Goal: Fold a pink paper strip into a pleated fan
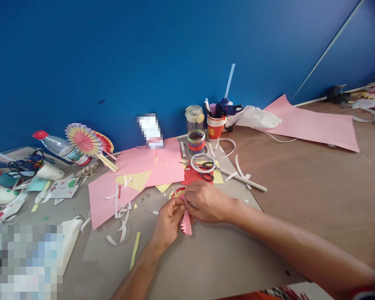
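Note:
A pleated paper fan, pink with red and yellow folds at its far end, is pinched at its middle between both hands. My left hand grips it from the left with thumb and fingers closed. From the right, my right hand bends over the same folds, its fingers partly hidden. Just beyond the hands lie black-handled scissors, a roll of clear tape and a red paper piece. A pale stick rests to their right.
Pink paper sheets and white strips lie on the left. Behind stand a lidded jar and a red paper cup of tools. A finished round fan leans by a plastic bottle. A blue partition bounds the back.

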Available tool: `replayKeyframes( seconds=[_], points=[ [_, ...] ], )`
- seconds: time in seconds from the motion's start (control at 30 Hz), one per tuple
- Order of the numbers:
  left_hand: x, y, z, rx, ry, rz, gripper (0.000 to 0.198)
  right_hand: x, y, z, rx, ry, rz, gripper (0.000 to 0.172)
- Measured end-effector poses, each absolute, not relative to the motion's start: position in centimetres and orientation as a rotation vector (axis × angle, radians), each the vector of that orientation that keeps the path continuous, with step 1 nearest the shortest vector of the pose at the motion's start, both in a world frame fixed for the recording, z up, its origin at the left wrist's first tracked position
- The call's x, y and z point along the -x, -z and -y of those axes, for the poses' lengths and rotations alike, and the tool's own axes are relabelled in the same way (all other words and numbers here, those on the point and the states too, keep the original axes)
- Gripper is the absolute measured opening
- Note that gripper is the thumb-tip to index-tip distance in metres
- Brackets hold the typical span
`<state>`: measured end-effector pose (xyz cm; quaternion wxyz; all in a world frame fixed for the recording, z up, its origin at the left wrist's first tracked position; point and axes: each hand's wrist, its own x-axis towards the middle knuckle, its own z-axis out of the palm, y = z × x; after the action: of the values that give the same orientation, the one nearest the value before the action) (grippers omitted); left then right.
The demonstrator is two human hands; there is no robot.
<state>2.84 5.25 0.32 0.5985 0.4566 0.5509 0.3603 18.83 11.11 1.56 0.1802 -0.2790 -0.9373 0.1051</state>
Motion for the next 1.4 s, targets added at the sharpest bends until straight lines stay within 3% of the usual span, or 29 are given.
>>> replayKeyframes(
  seconds=[0.33, 1.4],
  points=[
    [-3.03, -0.24, -5.09, -0.972, -0.824, -1.293, 0.038, -18.70, -1.32, -11.29, 0.728, -0.183, 2.786, 0.018],
    [-3.09, 0.19, -4.92, -1.047, -0.835, -1.309, 0.028, -18.76, -0.76, -11.52, 0.634, -0.107, 2.838, 0.023]
  ],
)
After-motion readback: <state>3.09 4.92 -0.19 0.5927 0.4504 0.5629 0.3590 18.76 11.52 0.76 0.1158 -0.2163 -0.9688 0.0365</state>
